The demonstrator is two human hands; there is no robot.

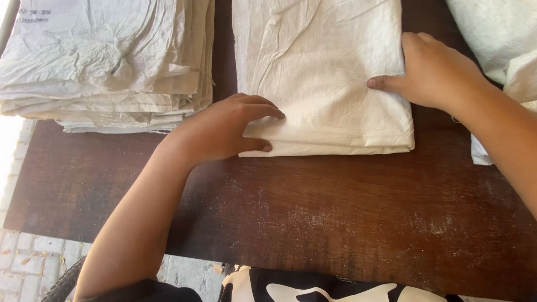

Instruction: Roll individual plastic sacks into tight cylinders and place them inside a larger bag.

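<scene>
From the head view we take the folded white sack (324, 84) at the middle of the dark wooden table (313, 212) as our landmark: it lies flat, its doubled near edge facing us. Our left hand (224, 128) grips that sack's near left corner, fingers lying on top and the thumb tucked under the fold, so the layers are pinched between them. Our right hand (428, 70) rests on the sack's right edge, fingers curled over the side and the thumb pressing flat on the cloth, holding it down, not pinching. We judge the step in hand to be squaring a fold already made; the next move would call for both hands to keep the edges lined up while the layers are smoothed or lifted together. Left of the sack sits a stack of folded sacks (106, 61), pale and crumpled, with a small block of dark print near its far left corner. Right of the sack, more white sacking (503, 39) lies loosely heaped at the table's edge
</scene>
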